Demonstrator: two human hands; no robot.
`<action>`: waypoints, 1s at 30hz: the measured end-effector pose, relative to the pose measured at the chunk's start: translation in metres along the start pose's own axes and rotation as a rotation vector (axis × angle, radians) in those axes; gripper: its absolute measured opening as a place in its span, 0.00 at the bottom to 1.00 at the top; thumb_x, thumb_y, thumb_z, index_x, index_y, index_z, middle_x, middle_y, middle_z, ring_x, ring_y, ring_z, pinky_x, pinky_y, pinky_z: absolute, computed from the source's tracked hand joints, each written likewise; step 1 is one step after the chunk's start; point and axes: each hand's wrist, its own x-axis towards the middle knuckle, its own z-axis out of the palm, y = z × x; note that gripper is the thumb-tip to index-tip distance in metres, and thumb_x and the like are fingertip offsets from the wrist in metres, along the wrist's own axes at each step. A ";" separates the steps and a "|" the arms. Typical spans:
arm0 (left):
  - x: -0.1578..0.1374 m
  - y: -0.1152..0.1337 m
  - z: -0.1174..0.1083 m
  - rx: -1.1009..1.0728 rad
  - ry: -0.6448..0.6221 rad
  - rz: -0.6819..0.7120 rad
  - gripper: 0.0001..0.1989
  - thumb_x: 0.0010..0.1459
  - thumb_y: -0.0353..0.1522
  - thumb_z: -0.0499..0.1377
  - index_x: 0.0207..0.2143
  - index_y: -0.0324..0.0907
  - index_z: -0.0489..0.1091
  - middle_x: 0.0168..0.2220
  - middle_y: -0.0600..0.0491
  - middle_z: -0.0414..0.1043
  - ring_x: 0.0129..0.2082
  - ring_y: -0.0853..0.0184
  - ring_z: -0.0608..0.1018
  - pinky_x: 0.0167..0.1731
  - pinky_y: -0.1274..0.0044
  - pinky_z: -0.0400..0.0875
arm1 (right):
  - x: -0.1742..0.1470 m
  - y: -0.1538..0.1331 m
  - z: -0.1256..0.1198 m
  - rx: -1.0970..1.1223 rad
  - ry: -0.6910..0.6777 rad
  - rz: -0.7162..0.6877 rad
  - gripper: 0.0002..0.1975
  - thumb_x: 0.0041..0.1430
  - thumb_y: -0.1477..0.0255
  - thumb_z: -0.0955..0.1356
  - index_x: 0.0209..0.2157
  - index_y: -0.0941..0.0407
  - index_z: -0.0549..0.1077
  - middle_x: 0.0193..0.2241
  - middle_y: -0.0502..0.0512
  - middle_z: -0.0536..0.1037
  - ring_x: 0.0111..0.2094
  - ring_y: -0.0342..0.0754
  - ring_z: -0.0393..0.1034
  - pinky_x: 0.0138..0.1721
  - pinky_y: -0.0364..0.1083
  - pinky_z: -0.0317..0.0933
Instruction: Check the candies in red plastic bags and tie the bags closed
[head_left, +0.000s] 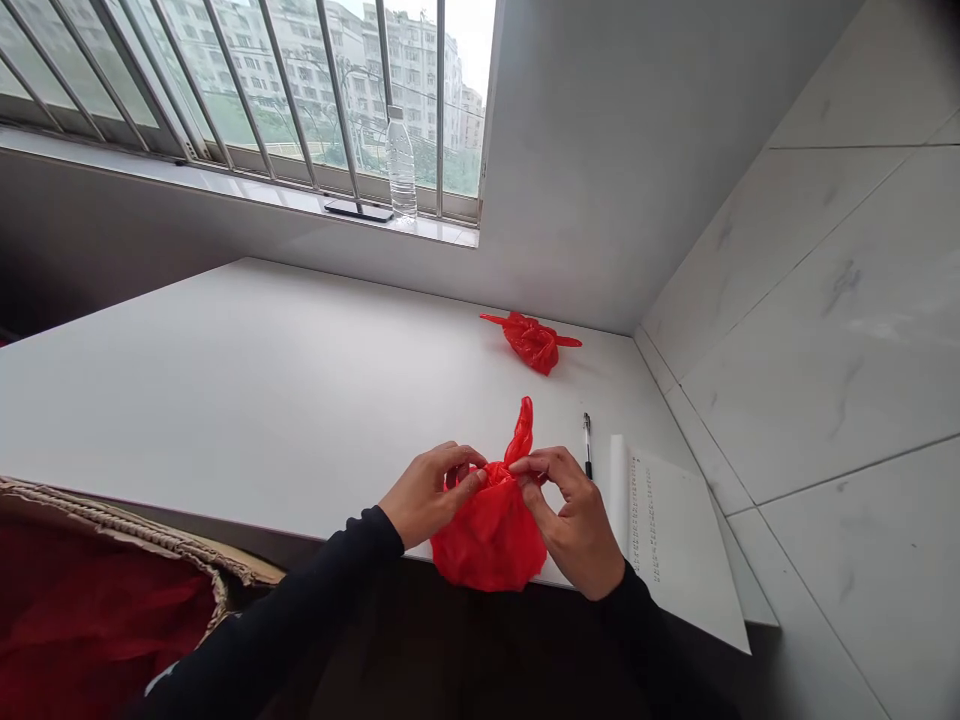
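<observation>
A red plastic bag (pixel 491 540), gathered and twisted at its neck, sits at the table's near edge and bulges a little over it. One twisted handle end stands up from the neck. My left hand (pixel 439 490) pinches the bag at the left of the neck, thumb and fingers closed on the plastic. From the right, my right hand (pixel 566 510) pinches the neck just below the upright end. What the bag contains is hidden. Farther back lies a second red plastic bag (pixel 532 342), knotted, with two ends sticking out sideways.
A pen (pixel 587 445) and a paper sheet with handwritten marks (pixel 675 530) lie on the white table (pixel 300 380) to the right. At lower left stands a cardboard box (pixel 135 535) with red material inside. A bottle (pixel 401 165) and a dark flat phone-like object (pixel 358 210) rest on the windowsill.
</observation>
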 end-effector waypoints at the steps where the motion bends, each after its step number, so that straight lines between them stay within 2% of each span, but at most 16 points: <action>1: 0.001 0.002 -0.002 -0.014 0.028 0.009 0.13 0.62 0.42 0.56 0.37 0.45 0.76 0.30 0.55 0.71 0.28 0.68 0.69 0.32 0.74 0.67 | 0.001 -0.003 -0.002 -0.009 0.014 -0.024 0.10 0.66 0.76 0.64 0.41 0.50 0.76 0.40 0.51 0.74 0.43 0.48 0.71 0.46 0.49 0.67; 3: 0.001 0.005 -0.006 -0.039 0.111 0.006 0.12 0.63 0.40 0.55 0.32 0.44 0.74 0.29 0.55 0.70 0.29 0.68 0.69 0.31 0.74 0.65 | 0.002 -0.007 -0.008 -0.053 0.060 -0.064 0.10 0.66 0.77 0.65 0.41 0.49 0.76 0.40 0.51 0.74 0.43 0.48 0.71 0.48 0.50 0.67; 6: -0.001 0.007 -0.012 -0.069 0.236 -0.013 0.12 0.64 0.40 0.55 0.32 0.43 0.72 0.30 0.54 0.70 0.30 0.67 0.69 0.29 0.74 0.64 | 0.001 -0.008 -0.016 -0.130 0.134 -0.120 0.10 0.66 0.76 0.66 0.43 0.48 0.76 0.41 0.52 0.74 0.45 0.49 0.71 0.48 0.51 0.67; 8: -0.004 0.008 -0.015 -0.089 0.272 -0.011 0.12 0.64 0.40 0.55 0.32 0.44 0.71 0.31 0.53 0.70 0.32 0.66 0.70 0.29 0.74 0.65 | -0.002 -0.008 -0.020 -0.155 0.142 -0.152 0.10 0.67 0.76 0.66 0.44 0.48 0.76 0.41 0.53 0.73 0.45 0.50 0.71 0.49 0.52 0.68; 13: -0.011 0.013 -0.013 -0.148 0.210 0.023 0.12 0.65 0.41 0.55 0.32 0.44 0.71 0.37 0.53 0.70 0.36 0.66 0.73 0.32 0.74 0.69 | -0.012 -0.013 -0.018 -0.118 0.047 -0.131 0.11 0.67 0.75 0.64 0.44 0.47 0.75 0.42 0.55 0.74 0.47 0.53 0.70 0.48 0.55 0.69; 19: -0.011 0.014 -0.004 -0.122 0.120 0.034 0.10 0.62 0.42 0.59 0.36 0.45 0.73 0.39 0.53 0.71 0.35 0.66 0.72 0.33 0.73 0.68 | -0.022 -0.012 -0.016 -0.008 -0.141 -0.064 0.13 0.67 0.75 0.63 0.43 0.47 0.77 0.40 0.53 0.75 0.42 0.51 0.71 0.42 0.50 0.68; 22: -0.011 0.012 0.000 -0.118 0.121 0.056 0.08 0.62 0.39 0.60 0.33 0.44 0.72 0.36 0.54 0.70 0.34 0.67 0.72 0.34 0.72 0.69 | -0.019 -0.006 -0.019 0.108 -0.112 0.080 0.12 0.71 0.69 0.61 0.42 0.49 0.76 0.37 0.51 0.76 0.40 0.48 0.71 0.43 0.48 0.67; 25: -0.012 0.014 0.002 -0.147 0.130 0.098 0.07 0.64 0.36 0.58 0.34 0.44 0.72 0.38 0.54 0.71 0.37 0.67 0.74 0.35 0.73 0.72 | -0.013 -0.002 -0.018 0.146 -0.067 0.243 0.11 0.70 0.62 0.63 0.48 0.49 0.73 0.33 0.49 0.76 0.37 0.47 0.71 0.44 0.48 0.67; 27: -0.012 0.018 0.002 -0.176 0.133 0.141 0.06 0.65 0.35 0.57 0.37 0.45 0.72 0.39 0.54 0.72 0.39 0.68 0.76 0.37 0.74 0.74 | -0.009 -0.003 -0.016 0.092 -0.092 0.260 0.13 0.66 0.61 0.67 0.50 0.50 0.72 0.33 0.49 0.76 0.35 0.47 0.70 0.43 0.48 0.66; 30: -0.012 0.025 0.003 -0.213 0.150 0.216 0.05 0.66 0.33 0.57 0.38 0.45 0.73 0.40 0.53 0.72 0.39 0.68 0.77 0.38 0.74 0.76 | -0.004 -0.009 -0.017 0.060 -0.091 0.218 0.10 0.66 0.62 0.67 0.41 0.53 0.76 0.32 0.51 0.76 0.32 0.47 0.69 0.38 0.47 0.66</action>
